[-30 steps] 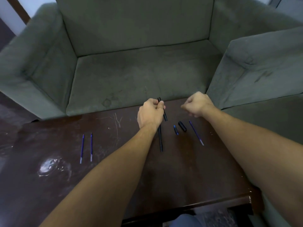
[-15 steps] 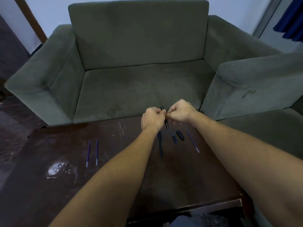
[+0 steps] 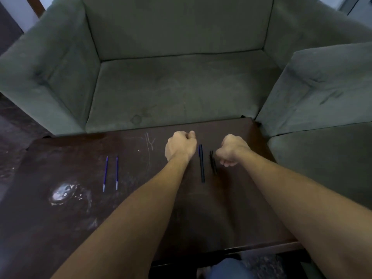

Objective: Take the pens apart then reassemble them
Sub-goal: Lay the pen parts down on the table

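Head view. Curls the left hand (image 3: 181, 147) into a fist at 12 o'clock on the bench (image 3: 211, 218), thumb on top; cannot tell whether holding anything. Curls the right hand (image 3: 233, 150) at 1 o'clock, fingers (image 3: 225, 163) bent under, just beside a short black piece (image 3: 213, 162), blurred; cannot tell whether touching or pinching it. Between the hands, flat on the bench, a black barrel (image 3: 201, 164), lengthwise from 12 to 6. Well apart at 9 o'clock, two blue refills (image 3: 105, 174), side by side. Beyond the bench at 12 o'clock, a green sofa (image 3: 181, 87).
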